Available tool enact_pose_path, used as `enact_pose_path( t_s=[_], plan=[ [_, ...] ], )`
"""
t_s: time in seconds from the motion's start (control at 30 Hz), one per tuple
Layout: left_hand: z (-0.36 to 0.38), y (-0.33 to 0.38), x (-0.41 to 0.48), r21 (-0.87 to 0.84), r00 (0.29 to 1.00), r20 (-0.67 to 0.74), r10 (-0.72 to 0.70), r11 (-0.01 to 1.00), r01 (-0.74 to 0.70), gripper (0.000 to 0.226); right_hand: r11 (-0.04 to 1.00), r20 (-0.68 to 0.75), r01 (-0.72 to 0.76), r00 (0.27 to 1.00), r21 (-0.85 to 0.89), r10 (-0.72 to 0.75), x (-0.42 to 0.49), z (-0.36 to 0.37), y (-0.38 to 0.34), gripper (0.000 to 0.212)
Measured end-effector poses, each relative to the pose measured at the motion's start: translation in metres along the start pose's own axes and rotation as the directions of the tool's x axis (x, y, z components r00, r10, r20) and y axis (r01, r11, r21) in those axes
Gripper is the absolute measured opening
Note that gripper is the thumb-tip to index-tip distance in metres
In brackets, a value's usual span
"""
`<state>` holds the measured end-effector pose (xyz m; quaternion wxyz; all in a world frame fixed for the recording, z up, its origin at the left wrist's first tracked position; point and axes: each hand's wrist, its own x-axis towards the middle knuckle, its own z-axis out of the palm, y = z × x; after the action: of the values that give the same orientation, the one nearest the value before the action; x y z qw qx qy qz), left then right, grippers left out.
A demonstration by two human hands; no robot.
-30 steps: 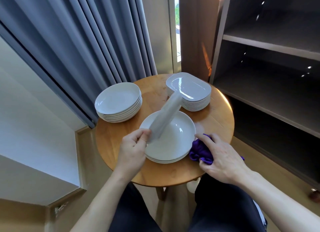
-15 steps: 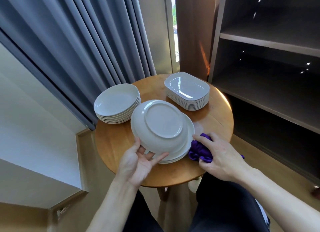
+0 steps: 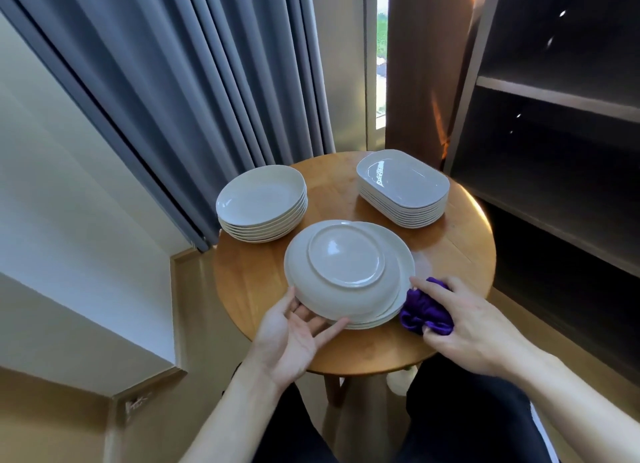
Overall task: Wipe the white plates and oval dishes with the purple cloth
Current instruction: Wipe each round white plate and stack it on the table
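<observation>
So, where is the purple cloth [image 3: 424, 312] lying?

It is sitting bunched on the counter [image 3: 256, 282] at the near right, just beside the near stack of plates [image 3: 381, 319]. The right hand [image 3: 464, 324] is bearing down on it, its grip closing round the folds, with the forefinger stretching toward the stack's rim.

And what is the left hand [image 3: 294, 338] doing?

It is lying palm up at the counter's near edge. Its fingers are reaching almost straight under the near rim of an upturned plate [image 3: 346, 268], and the thumb is touching the rim's left side. That grip is gaping wide, carrying rather than clutching. The plate is showing its foot ring upward and hanging over the near stack; I cannot tell whether its far edge is touching the plates below.

What else is standing on the counter?

A stack of round plates [image 3: 261, 203] is sitting at the far left and a stack of oval dishes [image 3: 403, 185] at the far right, well apart from each other. Grey curtains [image 3: 207, 82] are hanging beyond the counter on the left, and dark shelving [image 3: 554, 151] is standing on the right.
</observation>
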<state>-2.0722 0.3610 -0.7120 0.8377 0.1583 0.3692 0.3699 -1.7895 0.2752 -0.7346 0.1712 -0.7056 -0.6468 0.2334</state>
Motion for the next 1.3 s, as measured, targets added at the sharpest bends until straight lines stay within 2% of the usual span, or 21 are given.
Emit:
enact_pose_path(
  t_s=[0.1,0.23,0.4,0.53,0.7,0.83,0.97,1.1,1.3],
  plan=[
    [-0.005,0.007,-0.001,0.15,0.999,0.016,0.041,0.988,-0.043,0.04,0.994,-0.031,-0.072,0.997,0.083,0.075,0.002,-0.017,-0.006,0.071],
    [-0.012,0.01,0.001,0.301,0.996,0.025,0.083,0.95,-0.087,0.032,0.987,-0.22,-0.07,0.97,0.147,0.102,0.006,-0.035,-0.022,0.06],
    [-0.017,0.003,0.008,0.309,0.995,-0.019,0.098,0.947,-0.088,0.028,0.985,-0.388,0.017,0.92,0.169,0.051,0.026,-0.037,-0.054,0.058],
    [-0.019,-0.002,0.011,0.342,0.992,-0.058,0.114,0.936,-0.088,0.027,0.996,-0.483,0.046,0.876,0.073,-0.005,0.058,-0.03,-0.082,0.059],
    [-0.016,-0.007,0.008,0.406,0.987,-0.05,0.155,0.906,-0.121,0.026,0.979,-0.399,-0.018,0.915,-0.204,-0.066,0.1,0.0,-0.114,0.06],
    [-0.016,-0.004,0.009,0.424,0.988,-0.051,0.146,0.899,-0.111,0.026,0.951,-0.369,-0.004,0.922,-0.308,-0.116,0.116,0.012,-0.131,0.061],
    [-0.02,-0.006,0.008,0.403,0.99,-0.048,0.13,0.91,-0.1,0.027,0.937,-0.275,0.104,0.94,-0.334,-0.202,0.113,0.019,-0.146,0.061],
    [-0.022,-0.007,0.01,0.394,0.991,-0.034,0.13,0.913,-0.106,0.03,0.915,-0.118,0.253,0.946,-0.314,-0.302,0.096,0.017,-0.152,0.063],
    [-0.026,-0.007,0.011,0.438,0.985,-0.006,0.171,0.886,-0.151,0.023,0.781,0.035,0.449,0.874,-0.434,-0.484,0.094,0.005,-0.172,0.057]
  ],
)
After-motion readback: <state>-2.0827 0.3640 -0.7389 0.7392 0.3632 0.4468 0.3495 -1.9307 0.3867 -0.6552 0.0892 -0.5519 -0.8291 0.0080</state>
